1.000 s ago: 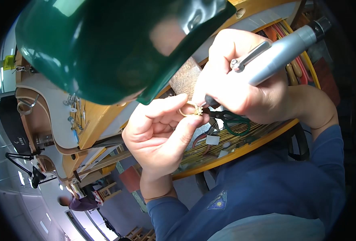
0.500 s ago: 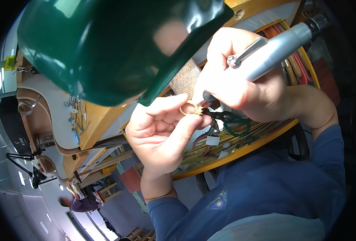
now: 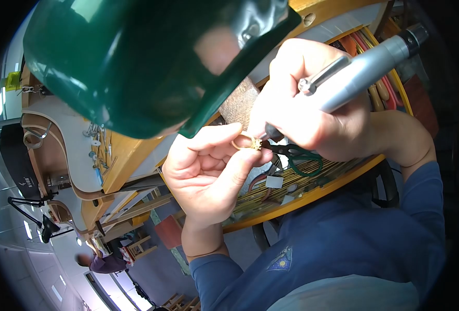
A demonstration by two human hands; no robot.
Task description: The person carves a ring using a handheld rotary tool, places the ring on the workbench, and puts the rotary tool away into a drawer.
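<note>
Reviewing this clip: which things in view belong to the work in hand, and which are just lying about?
In use:
- gold-coloured ring, in the left hand
- silver handpiece, in the right hand

Apparently lying about:
- green-handled scissors
- white card
- desk lamp

Gold-coloured ring, held between the thumb and fingertips of the left hand. The slender, plain band opens toward the viewer; the raised, knobbly setting faces right, toward the tool. Rotary handpiece, gripped like a pen in the right hand: smooth silver-grey barrel, bright metal lever along its side, black collar at the rear. It lies obliquely, rear end to the upper right, dark nose angled down beside the setting. Contact between tip and ring cannot be discerned.
</note>
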